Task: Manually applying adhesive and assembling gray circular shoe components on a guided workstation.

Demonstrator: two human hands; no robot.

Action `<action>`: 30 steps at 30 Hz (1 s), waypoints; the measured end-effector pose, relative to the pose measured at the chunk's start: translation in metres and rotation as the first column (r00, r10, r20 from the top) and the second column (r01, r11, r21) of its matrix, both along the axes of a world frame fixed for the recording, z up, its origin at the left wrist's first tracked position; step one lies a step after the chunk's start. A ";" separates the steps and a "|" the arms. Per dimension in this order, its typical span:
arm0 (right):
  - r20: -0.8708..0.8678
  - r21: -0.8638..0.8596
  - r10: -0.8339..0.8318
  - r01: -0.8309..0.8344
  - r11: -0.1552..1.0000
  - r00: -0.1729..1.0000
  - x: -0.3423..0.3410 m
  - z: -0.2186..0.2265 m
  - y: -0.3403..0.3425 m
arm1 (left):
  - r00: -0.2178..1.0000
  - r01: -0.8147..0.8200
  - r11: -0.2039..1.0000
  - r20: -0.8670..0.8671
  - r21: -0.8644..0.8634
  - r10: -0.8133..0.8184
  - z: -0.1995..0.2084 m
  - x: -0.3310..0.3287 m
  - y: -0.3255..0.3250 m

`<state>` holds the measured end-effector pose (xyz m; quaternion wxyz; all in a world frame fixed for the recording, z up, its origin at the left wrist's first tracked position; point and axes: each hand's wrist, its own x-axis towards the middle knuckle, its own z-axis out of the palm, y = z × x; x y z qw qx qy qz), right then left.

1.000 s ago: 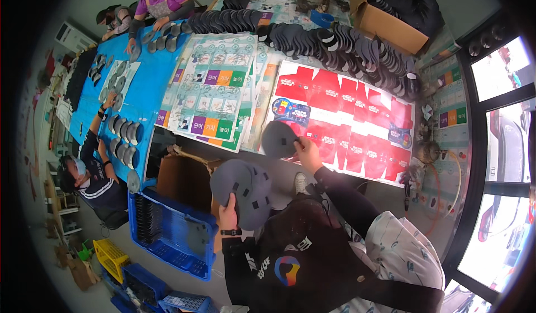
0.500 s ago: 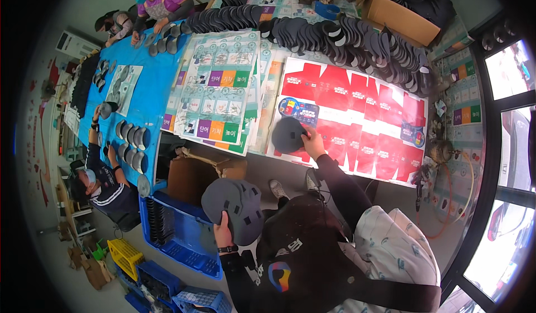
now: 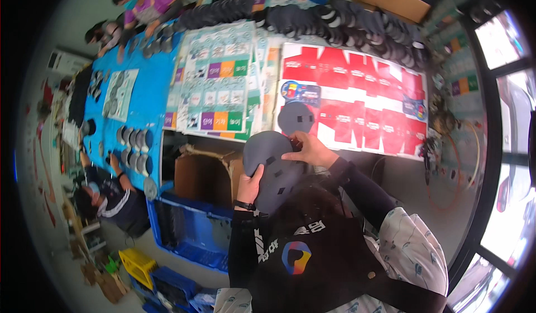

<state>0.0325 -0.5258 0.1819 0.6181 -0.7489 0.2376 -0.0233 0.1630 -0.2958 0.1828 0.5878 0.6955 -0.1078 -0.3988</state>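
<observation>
Blue sheeting covers the table (image 3: 151, 78) on the left, where rows of grey curved pads (image 3: 134, 140) lie near a white paper sheet (image 3: 129, 81). Next to it stands a layered pile of teal-printed sheets (image 3: 218, 84) with purple, orange and green blocks, and to the right of that lies a red-and-white printed sheet (image 3: 363, 98) with dark blue emblem panels. Behind them runs a long overlapping row of dark grey pads (image 3: 346, 25), with a cardboard carton (image 3: 391, 0) at the far right corner.

In front of the table, the person's left hand (image 3: 249, 187) grips a stack of dark grey rounded pads (image 3: 269, 184) bearing small black square patches; its thumb presses on the upper face. On that wrist sits a black band (image 3: 244, 205). The right hand (image 3: 314, 150) is at the stack's upper right edge, fingers bent and touching it; whether they pinch a pad cannot be told. Just beyond the stack, one loose grey pad (image 3: 290, 115) with two black patches lies on the near left corner of the red-and-white sheet.

Below the table edge are a brown cardboard box (image 3: 204, 176) and a blue plastic crate (image 3: 195, 229). At the left, a co-worker in a dark top (image 3: 125, 201) sits beside the blue sheeting.
</observation>
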 end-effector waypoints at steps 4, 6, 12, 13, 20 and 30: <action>-0.062 -0.179 -0.210 0.196 0.964 0.976 -0.026 0.020 0.004 | 0.973 0.218 0.976 -0.080 -0.014 -0.219 -0.028 0.000 -0.020; -0.006 -0.206 -0.271 0.264 0.942 0.963 -0.040 0.010 0.004 | 0.946 0.293 0.953 -0.118 -0.085 -0.301 -0.042 -0.003 -0.027; 0.082 -0.372 -0.577 0.563 0.738 0.812 -0.074 -0.024 -0.005 | 0.756 0.492 0.838 -0.360 -0.237 -0.546 -0.027 -0.023 -0.065; 0.089 -0.366 -0.569 0.558 0.745 0.818 -0.076 -0.029 -0.011 | 0.766 0.485 0.843 -0.354 -0.232 -0.537 -0.031 -0.024 -0.065; 0.134 -0.075 -0.745 0.756 0.650 0.653 -0.119 -0.117 -0.105 | 0.924 0.248 0.966 -0.284 -0.068 -0.257 -0.050 -0.021 -0.038; -0.089 0.165 -0.654 0.659 0.734 0.751 -0.112 -0.184 -0.148 | 0.931 -0.144 0.989 -0.335 0.024 0.144 -0.020 -0.027 0.028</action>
